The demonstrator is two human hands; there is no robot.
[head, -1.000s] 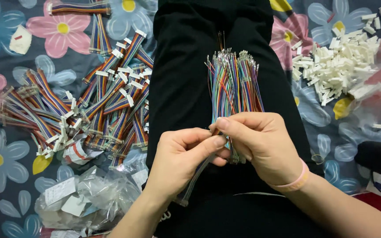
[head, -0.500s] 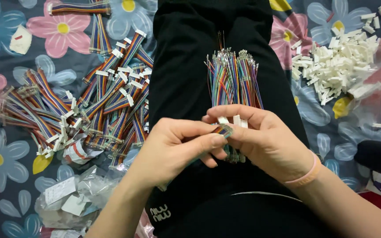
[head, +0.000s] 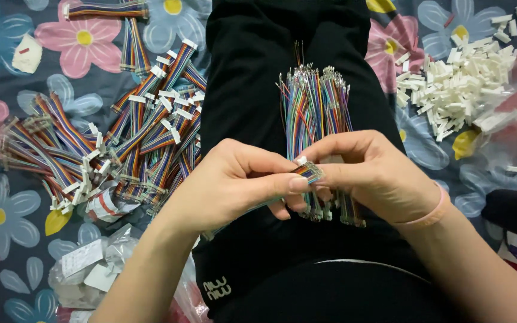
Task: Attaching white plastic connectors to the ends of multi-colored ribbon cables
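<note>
My left hand (head: 237,182) and my right hand (head: 369,173) meet over my lap and pinch one short multicoloured ribbon cable (head: 307,171) between thumbs and forefingers. A small white connector sits at its end, by my right fingertips. The cable's other end trails down left under my left hand. Beneath my hands, on the black cloth (head: 252,90) over my leg, lies a bundle of loose coloured wires (head: 315,101) with bare metal tips pointing away from me.
A heap of finished ribbon cables with white connectors (head: 121,137) lies at the left on the flowered sheet. A pile of white plastic connector housings (head: 459,90) sits at the upper right. Clear plastic bags (head: 88,269) lie at the lower left.
Both hands have lifted slightly and turned the cable, so its white connector end now shows between my fingertips. The wire bundle and piles have not moved.
</note>
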